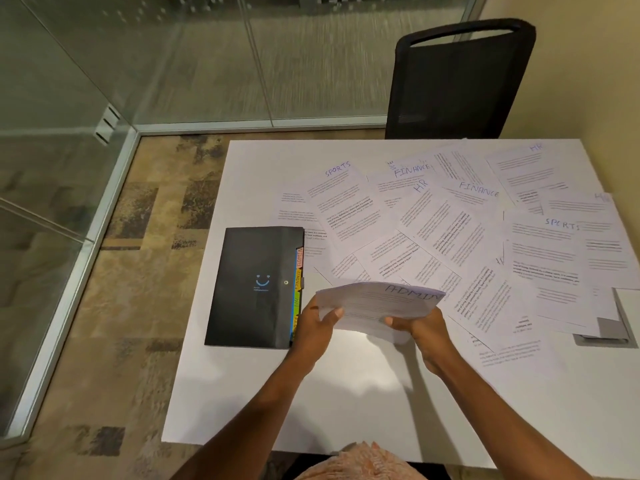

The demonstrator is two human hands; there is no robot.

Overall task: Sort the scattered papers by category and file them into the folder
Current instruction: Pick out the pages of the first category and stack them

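**Black folder sits just left of the held ADMIN stack**

Black and shut, the folder (254, 287) lies just beside my left hand (317, 322), long axis running away from me, coloured tabs (298, 292) facing the hand. Both my left and right hand (420, 329) are clasped on the ADMIN stack (377, 303), lifted off the table (346, 393). Beyond and right of my right hand, loose papers (450, 230) overlap. Nothing blocks the path, I judge; the snap (286, 282) needs opening.
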